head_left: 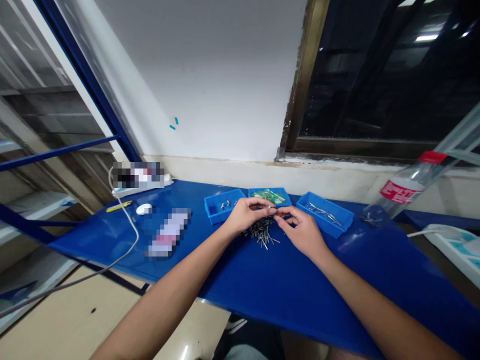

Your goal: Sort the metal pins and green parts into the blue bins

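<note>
My left hand (pixel 245 214) and my right hand (pixel 300 227) meet at the fingertips above a pile of thin metal pins (pixel 263 235). A small shiny metal part (pixel 269 206) shows at the fingertips of my left hand, which is closed in a pinch. Thumb and fingers of my right hand are also drawn together right beside it; whatever they grip is too small to tell. Behind the hands are a blue tray (pixel 219 220) with a few small metal pieces, a blue tray (pixel 288 196) with green material, and a blue tray (pixel 343 230) with long thin metal rods.
A plastic bottle (pixel 403 190) with a red cap leans at the right, dark bits in its bottom. On the blue table (pixel 255 295) at left lie a white mouse-like object (pixel 144 209), a yellow cutter (pixel 119 206) and a blurred-out flat object (pixel 170 232). A grey cable (pixel 135 235) crosses the left edge.
</note>
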Demonstrator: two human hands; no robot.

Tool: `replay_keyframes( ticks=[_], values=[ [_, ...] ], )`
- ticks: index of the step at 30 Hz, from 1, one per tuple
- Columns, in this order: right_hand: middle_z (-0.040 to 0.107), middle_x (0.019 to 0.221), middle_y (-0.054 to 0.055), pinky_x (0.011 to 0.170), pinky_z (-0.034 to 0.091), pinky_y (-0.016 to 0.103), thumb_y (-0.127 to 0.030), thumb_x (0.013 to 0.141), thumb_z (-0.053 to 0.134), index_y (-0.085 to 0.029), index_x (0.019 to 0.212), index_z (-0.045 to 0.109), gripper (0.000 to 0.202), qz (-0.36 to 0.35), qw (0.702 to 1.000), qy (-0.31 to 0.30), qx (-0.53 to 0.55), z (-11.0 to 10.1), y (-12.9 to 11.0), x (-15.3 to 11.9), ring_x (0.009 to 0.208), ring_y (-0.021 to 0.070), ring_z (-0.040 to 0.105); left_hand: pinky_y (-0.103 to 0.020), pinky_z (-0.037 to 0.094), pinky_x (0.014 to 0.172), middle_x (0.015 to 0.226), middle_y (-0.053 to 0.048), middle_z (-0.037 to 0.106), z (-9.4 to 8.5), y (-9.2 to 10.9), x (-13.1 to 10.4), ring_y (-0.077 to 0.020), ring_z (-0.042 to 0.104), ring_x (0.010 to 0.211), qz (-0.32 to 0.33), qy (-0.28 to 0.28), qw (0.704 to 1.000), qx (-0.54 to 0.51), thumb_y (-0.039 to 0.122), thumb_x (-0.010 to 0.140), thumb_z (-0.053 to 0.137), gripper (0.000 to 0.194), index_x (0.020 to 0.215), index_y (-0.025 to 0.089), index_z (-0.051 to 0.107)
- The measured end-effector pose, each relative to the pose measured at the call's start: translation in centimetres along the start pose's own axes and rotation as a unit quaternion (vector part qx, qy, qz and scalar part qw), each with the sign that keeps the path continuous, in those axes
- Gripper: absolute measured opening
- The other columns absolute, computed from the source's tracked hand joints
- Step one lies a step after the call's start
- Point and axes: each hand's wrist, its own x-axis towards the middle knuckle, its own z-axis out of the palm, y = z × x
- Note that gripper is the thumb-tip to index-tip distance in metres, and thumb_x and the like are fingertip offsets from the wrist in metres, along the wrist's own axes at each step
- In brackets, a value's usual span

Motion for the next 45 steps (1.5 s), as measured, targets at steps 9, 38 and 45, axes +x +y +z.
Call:
replay_keyframes(
  ticks=[9, 38, 45],
  values=[
    [0.076, 0.107, 0.009, 0.071, 0.060, 0.034, -0.044, 0.098, 0.066, -0.024, 0.101, 0.079, 0.025, -0.039, 0.999, -0.002, 0.004, -0.2, 0.5, 0.1, 0.088, 0.0237, 0.073, -0.042, 0.054, 0.105, 0.114, -0.011, 0.076, -0.1, -0.1, 0.0, -0.0226, 0.069, 0.109, 0.080, -0.055, 0.995, 0.036, 0.039, 0.079, 0.090, 0.025, 0.098, 0.024, 0.086],
    [0.077, 0.100, 0.006, 0.062, 0.054, 0.028, -0.046, 0.098, 0.064, -0.024, 0.110, 0.077, 0.029, 0.024, 0.997, -0.062, 0.029, 0.2, 0.2, -0.2, 0.071, 0.0172, 0.067, -0.040, 0.050, 0.105, 0.114, -0.011, 0.073, 0.2, 0.1, -0.1, -0.0219, 0.069, 0.108, 0.021, -0.005, 1.000, 0.004, 0.038, 0.072, 0.093, 0.031, 0.080, 0.014, 0.076],
    [0.077, 0.110, 0.009, 0.061, 0.060, 0.030, -0.051, 0.094, 0.069, -0.024, 0.118, 0.079, 0.037, 0.018, 0.998, -0.018, 0.052, 0.1, 0.6, 0.0, 0.078, 0.0203, 0.071, -0.045, 0.051, 0.109, 0.119, -0.011, 0.075, -0.1, 0.0, 0.0, -0.0246, 0.068, 0.116, 0.075, -0.042, 0.996, 0.013, 0.040, 0.079, 0.089, 0.024, 0.095, 0.022, 0.085]
  ],
)
